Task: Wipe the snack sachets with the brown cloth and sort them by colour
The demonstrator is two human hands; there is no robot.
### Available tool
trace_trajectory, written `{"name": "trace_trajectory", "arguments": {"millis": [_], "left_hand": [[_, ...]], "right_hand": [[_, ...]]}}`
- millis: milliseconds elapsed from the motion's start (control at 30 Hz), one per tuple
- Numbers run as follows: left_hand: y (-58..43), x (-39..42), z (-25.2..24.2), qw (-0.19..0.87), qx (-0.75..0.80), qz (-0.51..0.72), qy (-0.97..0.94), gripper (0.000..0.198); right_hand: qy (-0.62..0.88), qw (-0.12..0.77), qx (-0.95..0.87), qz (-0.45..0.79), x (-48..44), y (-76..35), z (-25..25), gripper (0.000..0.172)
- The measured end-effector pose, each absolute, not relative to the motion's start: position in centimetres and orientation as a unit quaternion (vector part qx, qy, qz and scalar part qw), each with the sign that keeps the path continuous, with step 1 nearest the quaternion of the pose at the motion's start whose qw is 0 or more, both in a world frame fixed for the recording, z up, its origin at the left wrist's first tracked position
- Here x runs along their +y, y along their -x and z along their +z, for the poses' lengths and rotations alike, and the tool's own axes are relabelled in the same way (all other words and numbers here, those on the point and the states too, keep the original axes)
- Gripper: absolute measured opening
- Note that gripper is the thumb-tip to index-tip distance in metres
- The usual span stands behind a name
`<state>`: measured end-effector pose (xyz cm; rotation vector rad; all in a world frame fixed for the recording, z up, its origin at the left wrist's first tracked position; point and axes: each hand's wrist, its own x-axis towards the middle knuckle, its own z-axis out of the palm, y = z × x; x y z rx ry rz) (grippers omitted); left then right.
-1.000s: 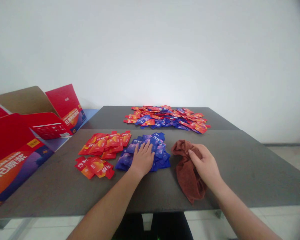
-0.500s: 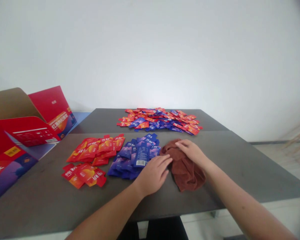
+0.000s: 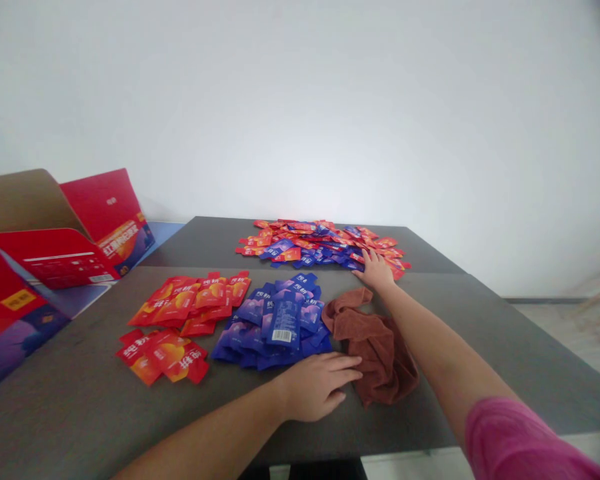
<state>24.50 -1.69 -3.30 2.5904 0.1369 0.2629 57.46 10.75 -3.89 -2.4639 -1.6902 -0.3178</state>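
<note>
Mixed sachets: right hand now there, off brown cloth; left hand at cloth; both spread.

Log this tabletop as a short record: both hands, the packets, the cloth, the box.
left hand: open, fingertips at the left edge of the brown cloth
right hand: fingers spread at the near edge of the mixed pile
red packets: two clusters, left of the blue packets
blue packets: heaped between red packets and cloth
cloth: crumpled
box: red, open, far left
</note>
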Motion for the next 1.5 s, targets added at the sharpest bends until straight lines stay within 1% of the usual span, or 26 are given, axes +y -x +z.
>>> {"name": "trace_trajectory", "arguments": {"millis": [100, 267, 333, 600, 700, 867, 1033, 1200, 1300, 1333, 1367, 1400, 1500], "left_hand": [[-24.5, -1.8, -3.2, 0.265, 0.059, 0.090, -0.958, 0.049], [-24.4, -1.8, -3.2, 0.267, 0.063, 0.090, -0.958, 0.049], [-24.4, -1.8, -3.2, 0.267, 0.064, 0.092, -0.957, 0.049], [-24.5, -1.9, -3.4, 0.267, 0.061, 0.102, -0.956, 0.049], [-24.5, -1.9, -3.4, 0.269, 0.062, 0.109, -0.955, 0.049], [-24.6, -2.0, -3.4, 0.273, 0.063, 0.116, -0.953, 0.050], [-24.6, -2.0, -3.2, 0.272, 0.069, 0.112, -0.953, 0.049], [-24.6, -2.0, -3.0, 0.267, 0.068, 0.113, -0.955, 0.050], [-24.6, -2.0, -2.9, 0.268, 0.067, 0.111, -0.955, 0.050], [-24.6, -2.0, -2.9, 0.269, 0.066, 0.109, -0.955, 0.050], [-24.6, -2.0, -2.9, 0.270, 0.066, 0.108, -0.954, 0.050], [-24.6, -2.0, -3.0, 0.271, 0.066, 0.108, -0.954, 0.050], [-24.5, -1.9, -3.1, 0.275, 0.066, 0.114, -0.952, 0.051]], "right_hand": [[0.824, 0.028, -0.558, -0.092, 11.6, -57.8, -3.9, 0.072], [0.834, -0.037, -0.546, -0.079, 11.5, -58.0, -4.0, 0.043], [0.831, -0.059, -0.548, -0.076, 11.0, -58.0, -3.9, 0.036], [0.821, -0.107, -0.555, -0.081, 6.0, -58.3, -3.9, 0.034], [0.820, -0.112, -0.555, -0.086, 3.0, -58.4, -3.9, 0.029], [0.808, -0.105, -0.575, -0.079, -0.9, -58.7, -3.3, 0.031], [0.808, -0.082, -0.581, -0.058, -2.8, -60.4, -2.6, 0.030], [0.831, -0.051, -0.549, -0.079, -3.8, -61.8, -2.6, 0.037], [0.789, -0.029, -0.607, -0.096, -3.6, -60.8, -2.9, 0.058], [0.765, -0.024, -0.637, -0.096, -3.5, -60.3, -2.9, 0.061], [0.739, -0.019, -0.667, -0.093, -3.3, -59.7, -3.0, 0.061], [0.714, -0.016, -0.694, -0.090, -3.0, -59.2, -3.0, 0.057], [0.665, -0.001, -0.741, -0.092, -2.4, -58.0, -2.8, 0.042]]}}
